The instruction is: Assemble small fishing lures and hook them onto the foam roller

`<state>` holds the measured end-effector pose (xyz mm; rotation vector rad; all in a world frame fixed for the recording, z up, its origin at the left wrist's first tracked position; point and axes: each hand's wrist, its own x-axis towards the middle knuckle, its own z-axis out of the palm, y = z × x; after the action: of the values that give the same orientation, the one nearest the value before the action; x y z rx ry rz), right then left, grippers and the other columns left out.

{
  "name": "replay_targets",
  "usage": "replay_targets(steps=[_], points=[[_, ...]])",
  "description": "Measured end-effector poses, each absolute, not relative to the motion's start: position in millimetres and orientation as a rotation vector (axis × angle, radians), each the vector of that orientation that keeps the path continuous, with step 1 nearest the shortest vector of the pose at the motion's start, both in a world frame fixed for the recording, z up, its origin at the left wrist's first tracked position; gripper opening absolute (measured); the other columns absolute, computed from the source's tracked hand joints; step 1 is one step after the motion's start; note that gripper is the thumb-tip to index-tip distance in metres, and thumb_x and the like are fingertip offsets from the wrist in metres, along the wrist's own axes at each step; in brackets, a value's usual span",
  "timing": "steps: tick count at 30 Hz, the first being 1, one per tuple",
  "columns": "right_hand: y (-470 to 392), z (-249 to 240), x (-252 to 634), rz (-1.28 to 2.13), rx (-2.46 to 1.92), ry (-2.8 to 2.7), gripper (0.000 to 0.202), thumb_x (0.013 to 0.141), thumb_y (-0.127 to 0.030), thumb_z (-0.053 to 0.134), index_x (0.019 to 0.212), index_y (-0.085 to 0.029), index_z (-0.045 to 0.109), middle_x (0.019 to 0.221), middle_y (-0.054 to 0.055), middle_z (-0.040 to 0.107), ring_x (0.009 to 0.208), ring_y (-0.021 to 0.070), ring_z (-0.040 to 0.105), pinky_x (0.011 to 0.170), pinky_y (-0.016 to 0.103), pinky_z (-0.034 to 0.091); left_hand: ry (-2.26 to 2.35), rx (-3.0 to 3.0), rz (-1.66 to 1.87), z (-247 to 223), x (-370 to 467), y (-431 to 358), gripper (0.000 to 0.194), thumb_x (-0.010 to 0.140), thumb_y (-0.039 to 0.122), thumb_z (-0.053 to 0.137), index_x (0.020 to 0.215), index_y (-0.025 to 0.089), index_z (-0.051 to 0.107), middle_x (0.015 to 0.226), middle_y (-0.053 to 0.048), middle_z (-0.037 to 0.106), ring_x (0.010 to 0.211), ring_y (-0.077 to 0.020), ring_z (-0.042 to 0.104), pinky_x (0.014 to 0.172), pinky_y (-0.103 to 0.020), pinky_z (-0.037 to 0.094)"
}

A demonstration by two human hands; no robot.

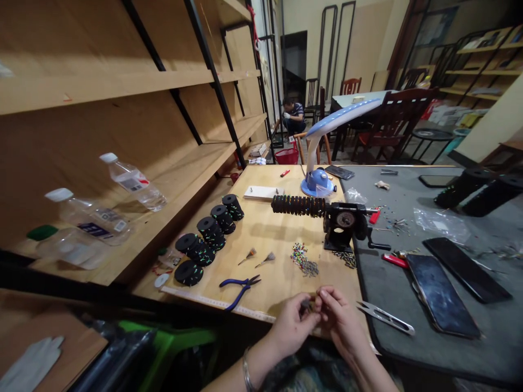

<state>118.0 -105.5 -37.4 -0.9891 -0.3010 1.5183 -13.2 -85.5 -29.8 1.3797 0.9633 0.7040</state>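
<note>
Close together at the table's front edge, both my hands are closed at the fingertips. My left hand (295, 322) pinches something small and dark, mostly hidden by the fingers. The right hand (338, 313) meets it with thumb and fingers pressed together; what they grip is too small to name. Beyond them lie a heap of coloured beads (299, 252) and small grey metal pieces (309, 268). Left of these are two small feathery tufts on thin stems (267, 258) and blue-handled pliers (241, 288). Silver thread snips (386, 317) rest to the right of my hands.
A black crank device (345, 223) carries a ridged black roll (298, 206). Behind it stands a blue desk lamp (317, 179). Several black foam spools (211, 233) line the left side. Phones (443, 294) lie on the grey mat (392, 286). Shelves hold plastic bottles (133, 182). A person (293, 115) crouches farther back.
</note>
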Motion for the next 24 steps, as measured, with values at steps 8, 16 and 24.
replay_targets(steps=[8,16,24], points=[[-112,-33,127,1.460,-1.071,-0.375,0.036,0.058,-0.044,0.086,0.072,-0.018,0.066,0.060,-0.001,0.064,0.053,0.0122,0.055,0.051,0.022,0.043,1.067,1.732,0.590,-37,-9,-82,0.016,0.081,0.022,0.055,0.085,0.017,0.069,0.071,-0.003,0.068,0.059,-0.0159,0.055,0.053,-0.024,0.035],[-110,-42,132,1.393,-1.067,-0.410,0.033,0.064,-0.044,0.083,0.073,-0.018,0.066,0.060,-0.002,0.064,0.055,0.0115,0.054,0.052,0.021,0.041,1.213,2.071,0.452,-40,-9,-83,0.017,0.076,0.015,0.052,0.083,0.022,0.066,0.073,-0.003,0.066,0.064,-0.0188,0.056,0.055,-0.026,0.031],[-105,-43,137,1.280,-1.173,-0.491,0.039,0.061,-0.051,0.082,0.073,-0.018,0.064,0.052,-0.004,0.058,0.047,0.0111,0.047,0.048,0.023,0.036,1.230,2.184,0.329,-38,-13,-85,0.016,0.081,0.018,0.050,0.086,0.022,0.064,0.081,-0.006,0.069,0.072,-0.0225,0.062,0.060,-0.029,0.037]])
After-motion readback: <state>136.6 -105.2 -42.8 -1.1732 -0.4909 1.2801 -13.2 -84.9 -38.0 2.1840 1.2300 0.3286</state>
